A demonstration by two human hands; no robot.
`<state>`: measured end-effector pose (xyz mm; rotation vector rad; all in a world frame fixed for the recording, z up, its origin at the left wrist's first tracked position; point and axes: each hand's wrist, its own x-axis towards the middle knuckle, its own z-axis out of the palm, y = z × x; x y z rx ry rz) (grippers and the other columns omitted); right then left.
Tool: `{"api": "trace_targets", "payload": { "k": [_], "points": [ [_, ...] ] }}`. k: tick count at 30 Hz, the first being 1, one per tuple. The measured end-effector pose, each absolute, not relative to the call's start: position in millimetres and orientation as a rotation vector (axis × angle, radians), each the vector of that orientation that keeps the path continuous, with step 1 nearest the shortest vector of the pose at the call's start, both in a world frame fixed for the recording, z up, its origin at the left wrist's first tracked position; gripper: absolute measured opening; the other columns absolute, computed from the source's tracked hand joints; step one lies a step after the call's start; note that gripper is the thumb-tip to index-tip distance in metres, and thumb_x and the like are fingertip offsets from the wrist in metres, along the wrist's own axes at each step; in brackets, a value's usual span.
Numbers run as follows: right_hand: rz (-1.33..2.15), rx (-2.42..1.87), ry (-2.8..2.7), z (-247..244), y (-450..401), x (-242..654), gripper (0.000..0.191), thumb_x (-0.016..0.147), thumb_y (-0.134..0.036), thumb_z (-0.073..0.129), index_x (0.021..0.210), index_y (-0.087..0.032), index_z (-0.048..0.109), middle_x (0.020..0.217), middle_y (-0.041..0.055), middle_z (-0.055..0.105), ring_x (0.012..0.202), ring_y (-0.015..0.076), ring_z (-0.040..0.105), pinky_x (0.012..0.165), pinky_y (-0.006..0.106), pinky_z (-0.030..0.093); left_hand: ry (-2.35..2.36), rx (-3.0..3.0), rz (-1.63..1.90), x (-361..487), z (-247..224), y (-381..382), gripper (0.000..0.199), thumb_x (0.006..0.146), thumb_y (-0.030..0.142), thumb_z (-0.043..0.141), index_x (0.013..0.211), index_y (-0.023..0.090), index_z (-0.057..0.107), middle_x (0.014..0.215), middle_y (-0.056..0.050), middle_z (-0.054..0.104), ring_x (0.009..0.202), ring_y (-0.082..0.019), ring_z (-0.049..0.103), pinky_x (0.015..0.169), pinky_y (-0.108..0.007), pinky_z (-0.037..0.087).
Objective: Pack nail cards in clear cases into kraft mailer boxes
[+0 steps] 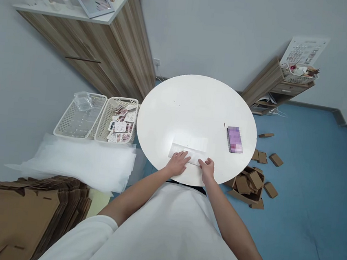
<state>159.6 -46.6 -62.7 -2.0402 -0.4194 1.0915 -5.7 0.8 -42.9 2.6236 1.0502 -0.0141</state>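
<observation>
A white, thin sheet [190, 142] lies near the front edge of the round white table [194, 103], its near part folded into a flat strip. My left hand [178, 164] rests on the left part of the strip, fingers spread and pressing down. At the strip's right end, my right hand [207, 169] pinches the edge between thumb and fingers. What lies inside the fold, if anything, cannot be made out.
A purple pixelated item [235, 140] lies on the table's right side. Two white baskets [101, 119], white foam sheets [78, 157] and flattened cardboard [14, 217] are at the left. Small brown boxes fill a carton [232, 191] and lie on the floor at right.
</observation>
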Motion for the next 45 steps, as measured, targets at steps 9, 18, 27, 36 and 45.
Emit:
{"api": "trace_targets", "payload": {
  "k": [9, 18, 27, 36, 45],
  "points": [
    [1.252, -2.065, -0.679, -45.8, -23.0, 176.3, 0.020, 0.061, -0.035, 0.059, 0.068, -0.020, 0.048, 0.065, -0.0006, 0.052, 0.060, 0.0127, 0.050, 0.053, 0.024, 0.039, 1.040, 2.548, 0.010, -10.0, -50.3, 0.7, 0.053, 0.073, 0.026, 0.051, 0.124, 0.025, 0.036, 0.137, -0.009, 0.030, 0.123, -0.029, 0.028, 0.093, -0.041, 0.026],
    [1.168, -2.120, -0.738, -43.3, -23.4, 174.9, 0.018, 0.064, -0.026, 0.052, 0.057, -0.022, 0.035, 0.053, -0.0062, 0.037, 0.048, 0.0085, 0.035, 0.044, 0.021, 0.028, 0.950, 2.507, 0.069, 2.9, -54.5, -9.0, 0.055, 0.072, 0.025, 0.052, 0.124, 0.024, 0.036, 0.137, -0.009, 0.029, 0.122, -0.029, 0.028, 0.093, -0.041, 0.028],
    [1.444, -1.928, -0.901, -37.4, -15.8, 164.5, 0.011, 0.069, -0.022, 0.047, 0.077, -0.018, 0.053, 0.065, 0.0008, 0.058, 0.059, 0.0111, 0.055, 0.057, 0.024, 0.047, 0.998, 2.412, 0.196, 3.5, -55.7, -17.5, 0.071, 0.076, 0.027, 0.046, 0.136, 0.015, 0.010, 0.139, -0.013, 0.025, 0.126, -0.024, 0.025, 0.098, -0.039, 0.025],
    [1.200, -2.044, -1.320, -38.3, -20.2, 174.6, 0.036, 0.070, -0.020, 0.051, 0.105, -0.019, 0.055, 0.098, 0.0057, 0.055, 0.087, 0.0163, 0.054, 0.082, 0.030, 0.042, 0.964, 2.592, 0.016, 3.7, -48.6, -31.1, 0.056, 0.075, 0.024, 0.047, 0.128, 0.017, 0.032, 0.134, -0.012, 0.033, 0.122, -0.026, 0.029, 0.098, -0.041, 0.020],
    [0.848, -2.152, -2.046, -46.2, -33.8, 164.6, 0.054, 0.081, -0.025, 0.042, 0.132, -0.024, 0.026, 0.137, 0.0112, 0.024, 0.116, 0.0262, 0.037, 0.079, 0.033, 0.041, 1.398, 2.093, 0.169, 7.9, -52.1, -50.1, 0.057, 0.070, 0.029, 0.055, 0.123, 0.020, 0.035, 0.138, -0.013, 0.023, 0.126, -0.031, 0.022, 0.097, -0.046, 0.025]
  ]
}}
